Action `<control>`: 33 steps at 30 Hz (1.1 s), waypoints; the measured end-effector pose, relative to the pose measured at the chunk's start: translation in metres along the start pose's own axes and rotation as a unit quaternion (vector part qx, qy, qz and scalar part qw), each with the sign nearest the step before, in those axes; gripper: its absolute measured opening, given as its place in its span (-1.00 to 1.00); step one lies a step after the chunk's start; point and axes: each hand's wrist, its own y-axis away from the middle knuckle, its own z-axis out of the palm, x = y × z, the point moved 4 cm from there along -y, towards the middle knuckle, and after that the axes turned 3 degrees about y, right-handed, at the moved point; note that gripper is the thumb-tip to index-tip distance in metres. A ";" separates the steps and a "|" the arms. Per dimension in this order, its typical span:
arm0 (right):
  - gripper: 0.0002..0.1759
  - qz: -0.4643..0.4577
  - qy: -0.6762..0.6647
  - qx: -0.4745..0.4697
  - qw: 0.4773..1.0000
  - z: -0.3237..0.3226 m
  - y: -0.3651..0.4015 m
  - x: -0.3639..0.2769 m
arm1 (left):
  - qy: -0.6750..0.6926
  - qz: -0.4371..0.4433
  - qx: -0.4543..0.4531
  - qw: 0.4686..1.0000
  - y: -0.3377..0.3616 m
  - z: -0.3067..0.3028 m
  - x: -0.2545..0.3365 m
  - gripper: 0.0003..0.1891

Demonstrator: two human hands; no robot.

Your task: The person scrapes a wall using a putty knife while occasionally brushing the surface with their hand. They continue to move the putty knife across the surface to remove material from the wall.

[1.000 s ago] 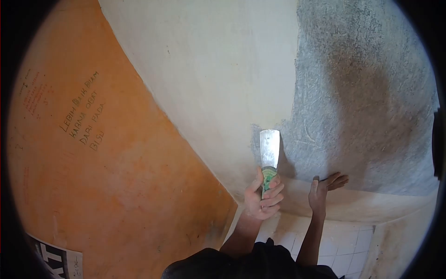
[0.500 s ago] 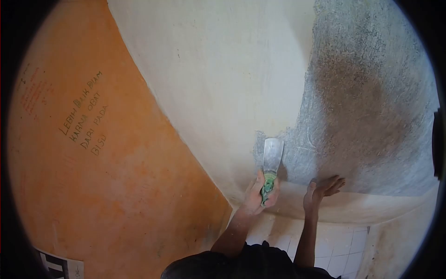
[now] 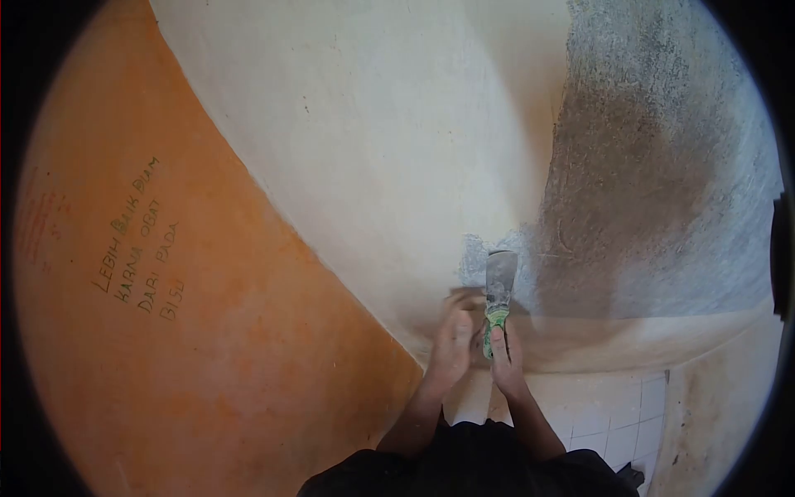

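A scraper (image 3: 500, 282) with a wide metal blade and a green handle points upward in front of the wall. My right hand (image 3: 505, 354) is wrapped round its handle, thumb on top. Just left of the handle is my left hand (image 3: 455, 340), its fingers blurred by motion and partly hidden. Beside the blade, a small grey scraped patch (image 3: 474, 255) borders the cream paint (image 3: 397, 149). The larger grey and brown bare area (image 3: 638, 182) spreads to the right of it.
An orange wall (image 3: 232, 315) with handwritten lines meets the cream wall at a slanting corner on the left. White floor tiles (image 3: 621, 422) show at the lower right, with a dark object (image 3: 631, 475) at the bottom edge.
The scraper has passed from my left hand to my right hand. My right hand has moved left from the grey wall area, and the view has shifted a little.
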 end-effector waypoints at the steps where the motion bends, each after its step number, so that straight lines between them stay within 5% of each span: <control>1: -0.62 0.043 -0.101 -0.029 0.994 0.004 -0.001 -0.008 | -0.021 -0.006 0.051 0.998 0.003 -0.019 -0.005 -0.56; 5: -0.67 0.023 -0.064 -0.017 0.998 0.009 -0.007 -0.029 | -0.207 0.103 0.151 0.961 0.002 -0.073 0.016 -0.60; 7: -0.68 0.091 -0.061 -0.002 0.994 0.009 -0.005 -0.026 | -0.308 0.122 0.249 0.910 -0.001 -0.087 0.025 -0.48; 10: -0.67 0.025 -0.019 0.017 0.999 0.012 -0.009 -0.037 | -0.476 0.092 0.199 0.852 -0.008 -0.110 0.019 -0.32; 19: -0.65 0.127 -0.075 0.054 0.988 0.020 -0.007 -0.070 | -0.388 0.034 0.108 0.915 -0.014 -0.143 -0.014 -0.31; 25: -0.65 0.080 0.016 0.073 0.994 0.017 -0.004 -0.055 | -0.366 0.014 0.094 0.926 -0.012 -0.150 -0.011 -0.35; 33: -0.63 0.105 -0.048 0.089 0.989 0.032 -0.006 -0.056 | -0.376 0.014 0.082 0.923 -0.010 -0.153 -0.004 -0.36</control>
